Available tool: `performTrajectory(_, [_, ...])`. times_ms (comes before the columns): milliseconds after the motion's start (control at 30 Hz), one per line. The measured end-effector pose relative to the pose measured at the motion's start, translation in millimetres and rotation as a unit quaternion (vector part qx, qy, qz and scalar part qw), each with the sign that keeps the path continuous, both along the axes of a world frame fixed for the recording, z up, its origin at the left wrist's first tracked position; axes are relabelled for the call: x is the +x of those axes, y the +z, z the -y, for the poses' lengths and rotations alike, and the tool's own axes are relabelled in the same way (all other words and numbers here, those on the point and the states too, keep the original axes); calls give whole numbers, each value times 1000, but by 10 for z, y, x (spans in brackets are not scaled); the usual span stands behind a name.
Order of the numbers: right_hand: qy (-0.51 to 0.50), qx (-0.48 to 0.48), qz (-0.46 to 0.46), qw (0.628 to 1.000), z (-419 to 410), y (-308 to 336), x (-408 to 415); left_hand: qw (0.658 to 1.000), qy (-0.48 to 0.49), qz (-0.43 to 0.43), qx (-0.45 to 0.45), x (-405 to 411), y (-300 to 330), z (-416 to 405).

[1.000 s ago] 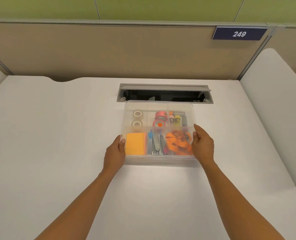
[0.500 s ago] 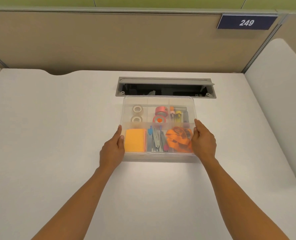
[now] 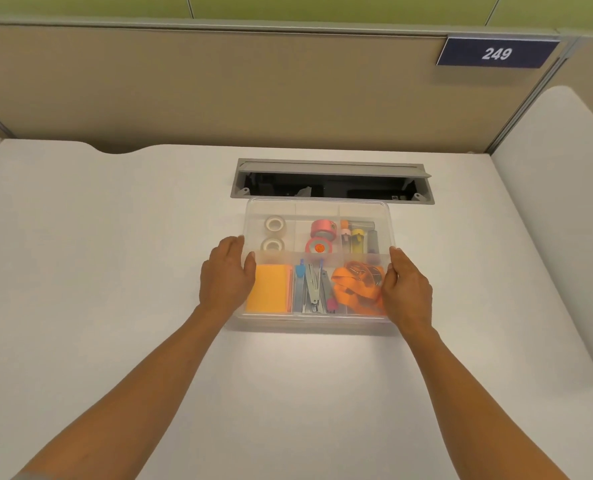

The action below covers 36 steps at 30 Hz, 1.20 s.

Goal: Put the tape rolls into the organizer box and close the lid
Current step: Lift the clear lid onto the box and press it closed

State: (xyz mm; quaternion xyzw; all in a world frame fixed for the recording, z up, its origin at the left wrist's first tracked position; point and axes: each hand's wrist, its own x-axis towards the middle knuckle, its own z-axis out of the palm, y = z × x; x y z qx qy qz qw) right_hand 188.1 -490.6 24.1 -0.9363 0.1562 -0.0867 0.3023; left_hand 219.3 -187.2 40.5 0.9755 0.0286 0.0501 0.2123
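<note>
The clear organizer box [image 3: 317, 206] stands on the white desk with its translucent lid lying flat on top. Through the lid I see two white tape rolls [image 3: 275, 224] in the back left compartment and two pink tape rolls [image 3: 322, 229] in the back middle one. My left hand [image 3: 226, 276] rests against the box's left side, thumb on the lid's edge. My right hand [image 3: 405, 292] presses the right side the same way.
Orange sticky notes [image 3: 266, 288], metal tools [image 3: 311, 287] and an orange strap [image 3: 355, 289] fill the front compartments. An open cable slot [image 3: 329, 183] lies just behind the box. A beige partition with a "249" sign [image 3: 495, 53] backs the desk.
My left hand has slid a little farther back along the box's left side. The right hand stays on the right edge. The box has not moved on the desk.
</note>
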Motion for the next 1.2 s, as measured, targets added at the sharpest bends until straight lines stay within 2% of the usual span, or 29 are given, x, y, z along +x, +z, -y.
performTrajectory(267, [2,-3,-6,1000,2,0,-4,992,-42,-75,97,711,40,88])
performTrajectory(667, [0,10,17,1000,23,-58,5,994,-34,-70,76,774,-23,98])
performTrajectory(1033, [-7,9,-15,1000,70,26,200,993,-34,-73,84,749,-53,110])
performTrajectory(1200, [108,-105,-36,988,23,-2,679,990,-58,-73,104,777,-76,106])
